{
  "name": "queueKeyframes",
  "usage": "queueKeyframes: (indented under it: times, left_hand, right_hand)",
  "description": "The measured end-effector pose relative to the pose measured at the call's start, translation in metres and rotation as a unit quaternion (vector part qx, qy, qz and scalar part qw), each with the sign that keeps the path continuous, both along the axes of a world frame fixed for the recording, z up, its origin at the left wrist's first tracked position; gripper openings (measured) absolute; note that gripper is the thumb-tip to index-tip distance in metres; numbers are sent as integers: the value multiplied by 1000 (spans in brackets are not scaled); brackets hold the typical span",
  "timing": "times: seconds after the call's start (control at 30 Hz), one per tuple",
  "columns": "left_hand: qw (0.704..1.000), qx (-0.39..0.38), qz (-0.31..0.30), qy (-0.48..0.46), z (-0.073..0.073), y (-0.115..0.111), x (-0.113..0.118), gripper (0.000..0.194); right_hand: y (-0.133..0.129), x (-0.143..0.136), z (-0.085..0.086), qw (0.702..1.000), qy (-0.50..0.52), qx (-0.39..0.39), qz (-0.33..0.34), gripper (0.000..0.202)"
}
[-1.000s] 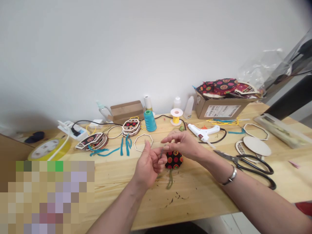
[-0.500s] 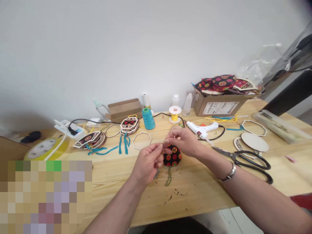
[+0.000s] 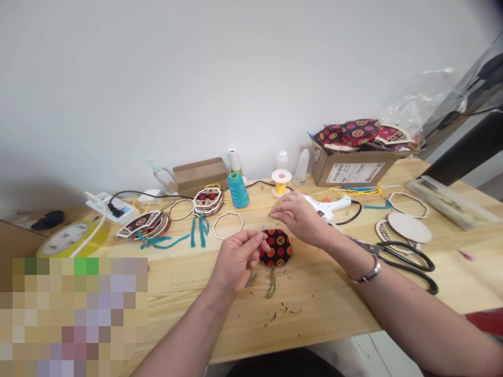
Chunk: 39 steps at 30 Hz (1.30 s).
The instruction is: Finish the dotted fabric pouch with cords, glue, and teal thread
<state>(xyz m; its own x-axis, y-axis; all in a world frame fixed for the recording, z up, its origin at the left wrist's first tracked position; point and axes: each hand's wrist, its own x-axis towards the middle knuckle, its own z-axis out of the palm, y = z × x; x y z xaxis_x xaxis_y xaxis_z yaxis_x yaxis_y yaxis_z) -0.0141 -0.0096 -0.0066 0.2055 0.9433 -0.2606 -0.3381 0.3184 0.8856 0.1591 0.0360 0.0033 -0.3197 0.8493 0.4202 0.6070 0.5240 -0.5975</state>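
Both hands worked over the wooden worktop (image 3: 314, 309): the left hand (image 3: 236, 259) pinched a thin cord end beside the fabric-covered disc (image 3: 277, 247), which lay flat on the worktop; the right hand (image 3: 301, 220) hovered just above it, fingers loosely together, holding nothing visible. Good practice: keep the cord taut and the disc flat. Scissors (image 3: 396, 256) and a glue gun (image 3: 330, 205) lay near; a plain white wall stood behind.

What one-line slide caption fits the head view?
Left hand pinches green cord beside a patterned fabric disc; right hand hovers above it.
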Motion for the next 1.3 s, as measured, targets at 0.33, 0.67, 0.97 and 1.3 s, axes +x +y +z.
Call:
queueKeyframes:
  times: [0.33, 0.67, 0.97, 1.3]
  left_hand:
    - [999, -4, 31, -27, -1, 4, -2, 21]
    - [999, -10, 23, -30, -1, 3, 0, 22]
    - [999, -23, 20, -30, 0, 4, 1, 25]
    - [999, -24, 18, -27, -1, 1, -1, 20]
  right_hand:
    - [10, 16, -13, 974, -216, 36, 53, 29]
    - [11, 15, -19, 970, -227, 41, 78, 15]
    - [15, 15, -21, 972, -214, 28, 96, 9]
    - [4, 6, -1, 992, -66, -82, -75, 14]
